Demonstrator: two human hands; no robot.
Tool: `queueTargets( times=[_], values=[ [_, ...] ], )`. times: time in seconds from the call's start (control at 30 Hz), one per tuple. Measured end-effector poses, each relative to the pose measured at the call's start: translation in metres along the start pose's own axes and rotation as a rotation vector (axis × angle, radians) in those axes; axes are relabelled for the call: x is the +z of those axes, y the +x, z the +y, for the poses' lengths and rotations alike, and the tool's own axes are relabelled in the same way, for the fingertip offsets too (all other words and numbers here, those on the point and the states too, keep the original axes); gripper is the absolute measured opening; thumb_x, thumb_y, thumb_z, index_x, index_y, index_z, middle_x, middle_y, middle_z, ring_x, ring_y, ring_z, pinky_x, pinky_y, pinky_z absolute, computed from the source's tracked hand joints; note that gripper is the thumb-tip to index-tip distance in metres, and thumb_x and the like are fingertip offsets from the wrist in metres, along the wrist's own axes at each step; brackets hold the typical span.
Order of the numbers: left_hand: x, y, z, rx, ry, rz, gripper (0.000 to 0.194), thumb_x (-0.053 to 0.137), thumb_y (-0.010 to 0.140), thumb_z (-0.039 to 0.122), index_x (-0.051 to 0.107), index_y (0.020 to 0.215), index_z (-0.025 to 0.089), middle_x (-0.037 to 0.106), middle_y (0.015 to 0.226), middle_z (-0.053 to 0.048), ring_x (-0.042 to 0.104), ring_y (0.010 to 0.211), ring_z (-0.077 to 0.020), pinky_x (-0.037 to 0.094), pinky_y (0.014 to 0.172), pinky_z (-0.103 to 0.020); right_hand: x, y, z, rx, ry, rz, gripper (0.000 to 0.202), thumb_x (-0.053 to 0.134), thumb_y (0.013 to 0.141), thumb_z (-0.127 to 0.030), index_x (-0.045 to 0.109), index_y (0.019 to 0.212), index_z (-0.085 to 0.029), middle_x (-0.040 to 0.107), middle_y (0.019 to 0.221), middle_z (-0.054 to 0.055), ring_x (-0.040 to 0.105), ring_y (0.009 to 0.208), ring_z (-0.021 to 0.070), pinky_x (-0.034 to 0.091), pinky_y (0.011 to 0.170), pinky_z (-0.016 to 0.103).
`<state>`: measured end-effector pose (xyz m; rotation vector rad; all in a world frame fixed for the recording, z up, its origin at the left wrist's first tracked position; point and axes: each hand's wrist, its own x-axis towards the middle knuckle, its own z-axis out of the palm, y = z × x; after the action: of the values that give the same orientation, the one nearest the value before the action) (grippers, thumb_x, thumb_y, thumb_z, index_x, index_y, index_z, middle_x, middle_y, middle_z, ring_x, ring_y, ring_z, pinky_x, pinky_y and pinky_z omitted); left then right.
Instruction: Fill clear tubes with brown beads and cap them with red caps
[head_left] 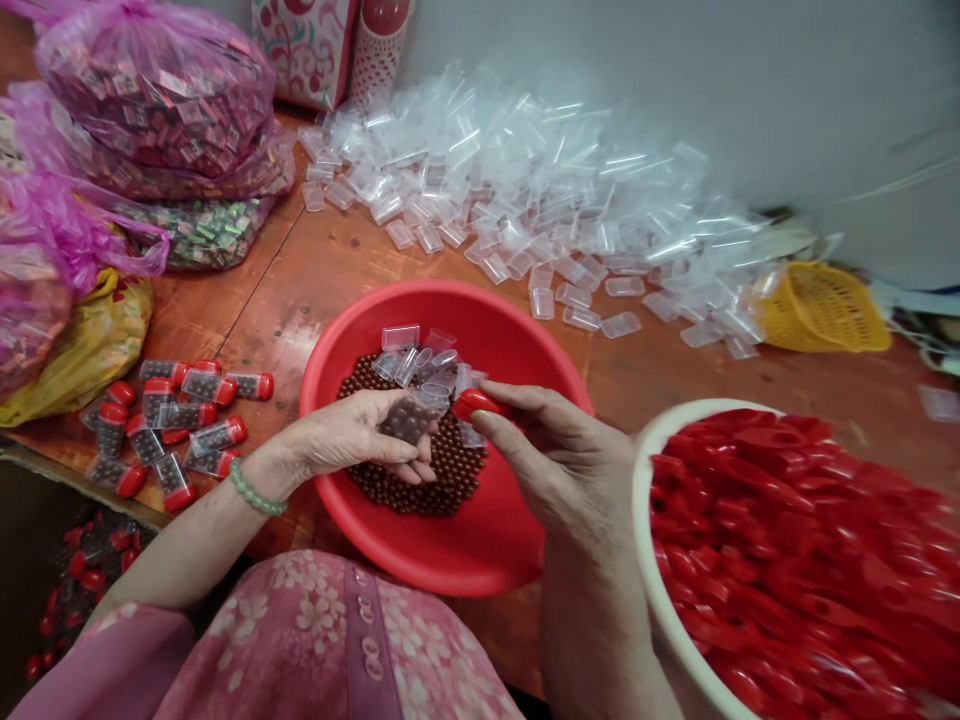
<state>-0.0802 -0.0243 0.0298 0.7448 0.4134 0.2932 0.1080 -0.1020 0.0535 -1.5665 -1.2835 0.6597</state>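
My left hand (367,440) is closed around a clear plastic container (407,418) filled with dark brown beads, above the red basin (442,578). Between the thumb and fingers of my right hand (551,440) is a red plastic cap (477,403), just right of the container and apart from its open end as far as I can see. Brown beads (427,498) cover part of the basin's bottom. Several empty clear containers (401,338) lie on the beads behind my left hand.
A heap of clear containers (540,215) spreads along the wall, by a yellow basket (821,308). Right stands a white tub (643,470) of red caps (795,540). Filled, red-capped containers (213,437) lie at left; more are below the table edge. Bulging plastic bags (161,100) stand behind.
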Motion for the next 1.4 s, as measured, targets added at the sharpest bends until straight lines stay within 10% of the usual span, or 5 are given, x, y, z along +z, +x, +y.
queueTargets(
  times=[0.3,1.4],
  values=[
    [0.001,-0.002,0.0,-0.037,-0.044,-0.003,0.031,0.076,0.07,0.011,0.056,0.094,0.012,0.071,0.082,-0.004,0.074,0.074,-0.0165,0.06,0.072,-0.026,0.038,0.011,-0.012,0.125,0.238,0.034,0.018,0.074,0.078,-0.03,0.073,0.095,-0.024,0.076,0.092,0.003,0.07,0.083,0.017,0.058,0.08,0.035],
    [0.003,-0.002,0.002,-0.024,0.105,0.131,0.04,0.082,0.069,0.034,0.056,0.088,0.01,0.067,0.076,-0.004,0.07,0.066,-0.0134,0.058,0.064,-0.023,0.055,0.018,-0.007,0.092,0.342,0.039,0.014,0.073,0.076,-0.034,0.068,0.081,-0.022,0.069,0.077,0.0,0.064,0.072,0.0134,0.054,0.071,0.028]
  ],
)
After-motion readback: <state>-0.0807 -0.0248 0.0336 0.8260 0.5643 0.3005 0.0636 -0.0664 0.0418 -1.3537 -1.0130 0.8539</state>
